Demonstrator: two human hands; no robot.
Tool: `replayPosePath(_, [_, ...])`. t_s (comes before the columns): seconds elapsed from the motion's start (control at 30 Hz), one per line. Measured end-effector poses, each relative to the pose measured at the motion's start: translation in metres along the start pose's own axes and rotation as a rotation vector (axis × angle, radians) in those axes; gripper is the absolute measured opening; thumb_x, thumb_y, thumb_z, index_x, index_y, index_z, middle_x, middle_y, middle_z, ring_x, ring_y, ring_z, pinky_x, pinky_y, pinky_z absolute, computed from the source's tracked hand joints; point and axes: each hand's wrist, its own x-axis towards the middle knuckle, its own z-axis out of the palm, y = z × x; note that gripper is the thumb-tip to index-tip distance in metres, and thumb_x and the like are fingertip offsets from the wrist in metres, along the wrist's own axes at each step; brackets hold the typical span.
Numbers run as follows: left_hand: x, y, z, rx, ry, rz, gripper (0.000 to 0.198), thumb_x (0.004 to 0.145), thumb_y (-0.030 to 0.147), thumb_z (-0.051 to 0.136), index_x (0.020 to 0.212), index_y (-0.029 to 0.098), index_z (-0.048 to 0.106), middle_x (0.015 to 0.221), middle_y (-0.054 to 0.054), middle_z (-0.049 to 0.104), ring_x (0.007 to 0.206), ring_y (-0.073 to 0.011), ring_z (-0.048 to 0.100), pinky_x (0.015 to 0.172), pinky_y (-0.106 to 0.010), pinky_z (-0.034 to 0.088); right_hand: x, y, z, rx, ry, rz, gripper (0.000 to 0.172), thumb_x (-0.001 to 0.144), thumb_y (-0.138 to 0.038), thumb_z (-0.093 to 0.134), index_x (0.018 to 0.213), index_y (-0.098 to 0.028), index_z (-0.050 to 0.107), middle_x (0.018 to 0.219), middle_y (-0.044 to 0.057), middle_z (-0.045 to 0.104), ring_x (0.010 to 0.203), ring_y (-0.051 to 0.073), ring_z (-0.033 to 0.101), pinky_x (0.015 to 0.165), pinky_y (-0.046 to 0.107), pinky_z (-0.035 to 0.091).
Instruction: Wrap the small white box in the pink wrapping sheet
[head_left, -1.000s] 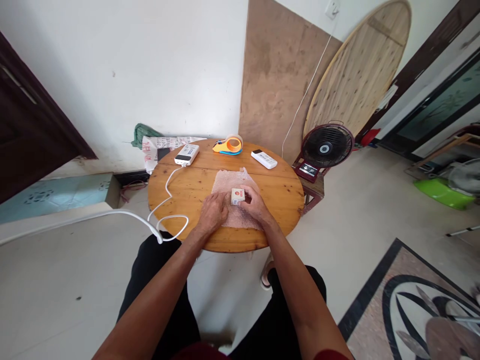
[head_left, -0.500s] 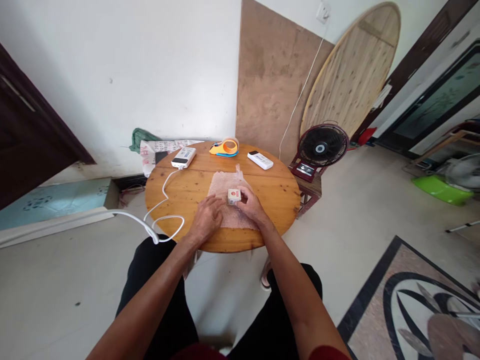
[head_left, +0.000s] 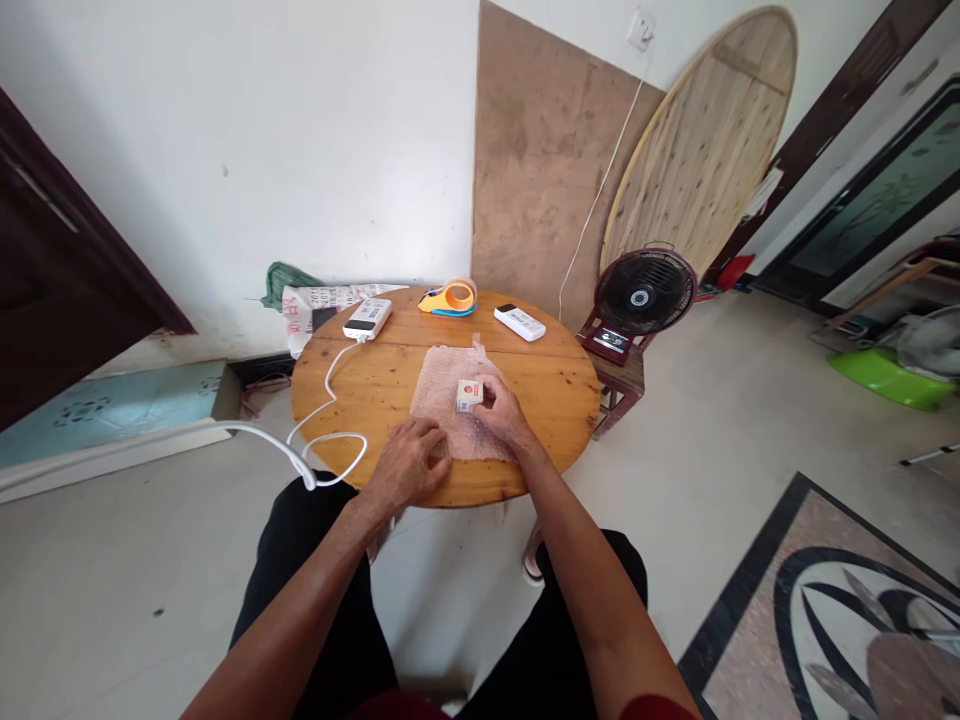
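Note:
A small white box (head_left: pixel 469 394) with red print rests on a sheet of bubble wrap (head_left: pixel 442 375). My right hand (head_left: pixel 501 410) grips the box from its right side, thumb and fingers closed around it. At the lower left edge of the sheet, my left hand (head_left: pixel 411 462) has its fingers curled down onto the wrap, closed at its edge; the fingertips are partly hidden. A strip of clear tape (head_left: pixel 478 346) sticks out from the sheet's far edge.
On the round wooden table (head_left: pixel 555 385) stand an orange tape dispenser (head_left: pixel 450 298), a white power bank (head_left: pixel 367 318) with a white cable (head_left: pixel 328 385), and another white device (head_left: pixel 520 322). A fan (head_left: pixel 641 298) sits on a stool (head_left: pixel 619 385) to the right.
My left hand has moved down toward me along the wrap's left edge, its fingers more curled. The right hand and the box have hardly moved.

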Motion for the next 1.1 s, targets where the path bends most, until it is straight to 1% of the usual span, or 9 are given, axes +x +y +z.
replayPosePath(0.13, [0.001, 0.000, -0.001, 0.002, -0.028, 0.007, 0.023, 0.075, 0.028, 0.060, 0.097, 0.020, 0.064, 0.110, -0.009, 0.063, 0.101, -0.0254, 0.057, 0.092, -0.039, 0.044, 0.000, 0.002, 0.000, -0.079, 0.020, -0.041, 0.043, 0.064, -0.015, 0.057, 0.106, -0.022, 0.055, 0.099, 0.001, 0.063, 0.088, 0.018, 0.060, 0.083, 0.031, 0.048])
replayPosePath(0.27, [0.005, 0.001, -0.006, 0.020, -0.090, -0.001, 0.020, 0.074, 0.022, 0.058, 0.093, 0.020, 0.063, 0.101, -0.007, 0.065, 0.096, -0.0234, 0.060, 0.088, -0.035, 0.045, -0.001, 0.001, 0.000, -0.134, 0.029, -0.075, 0.047, 0.064, -0.015, 0.058, 0.110, -0.023, 0.056, 0.104, 0.003, 0.063, 0.090, 0.020, 0.059, 0.084, 0.033, 0.049])
replayPosePath(0.4, [0.009, 0.004, -0.012, 0.061, -0.158, 0.022, 0.010, 0.076, 0.017, 0.053, 0.079, 0.019, 0.062, 0.089, -0.006, 0.066, 0.087, -0.0211, 0.061, 0.080, -0.032, 0.046, -0.002, -0.001, -0.002, -0.165, 0.024, -0.120, 0.045, 0.065, -0.013, 0.057, 0.109, -0.023, 0.058, 0.104, 0.005, 0.064, 0.092, 0.022, 0.060, 0.086, 0.035, 0.049])
replayPosePath(0.5, [0.011, 0.006, -0.013, 0.086, -0.175, 0.044, 0.013, 0.078, 0.016, 0.050, 0.075, 0.019, 0.062, 0.088, -0.006, 0.065, 0.085, -0.0201, 0.061, 0.078, -0.031, 0.045, -0.002, -0.001, -0.003, -0.155, 0.013, -0.110, 0.046, 0.066, -0.013, 0.058, 0.111, -0.023, 0.058, 0.107, 0.005, 0.063, 0.096, 0.022, 0.059, 0.089, 0.036, 0.048])
replayPosePath(0.63, [0.011, 0.008, -0.012, 0.116, -0.175, 0.050, 0.015, 0.080, 0.016, 0.049, 0.076, 0.019, 0.063, 0.089, -0.006, 0.065, 0.086, -0.0204, 0.061, 0.079, -0.032, 0.045, -0.002, -0.003, -0.005, -0.064, -0.004, -0.042, 0.046, 0.067, -0.015, 0.058, 0.112, -0.022, 0.056, 0.111, 0.005, 0.062, 0.097, 0.021, 0.060, 0.089, 0.035, 0.049])
replayPosePath(0.8, [0.011, 0.009, -0.010, 0.161, -0.183, 0.060, 0.018, 0.081, 0.014, 0.047, 0.075, 0.019, 0.063, 0.089, -0.007, 0.064, 0.087, -0.0211, 0.061, 0.079, -0.033, 0.045, 0.000, -0.004, -0.008, 0.128, 0.029, 0.020, 0.041, 0.069, -0.021, 0.061, 0.109, -0.020, 0.057, 0.117, 0.006, 0.061, 0.102, 0.019, 0.061, 0.093, 0.034, 0.048])
replayPosePath(0.97, [0.008, 0.008, -0.004, 0.164, -0.142, 0.043, 0.016, 0.082, 0.013, 0.046, 0.077, 0.018, 0.061, 0.093, -0.008, 0.064, 0.092, -0.0225, 0.060, 0.082, -0.034, 0.045, 0.002, -0.004, -0.011, 0.236, 0.055, 0.085, 0.039, 0.068, -0.030, 0.065, 0.105, -0.019, 0.059, 0.113, 0.008, 0.063, 0.101, 0.021, 0.062, 0.092, 0.037, 0.049])
replayPosePath(1.1, [0.005, 0.006, -0.002, 0.117, -0.118, 0.055, 0.015, 0.082, 0.014, 0.046, 0.079, 0.019, 0.060, 0.096, -0.009, 0.064, 0.095, -0.0228, 0.059, 0.084, -0.035, 0.045, 0.003, -0.003, -0.012, 0.299, 0.076, 0.113, 0.039, 0.067, -0.032, 0.067, 0.103, -0.019, 0.060, 0.112, 0.008, 0.065, 0.104, 0.022, 0.061, 0.095, 0.038, 0.048])
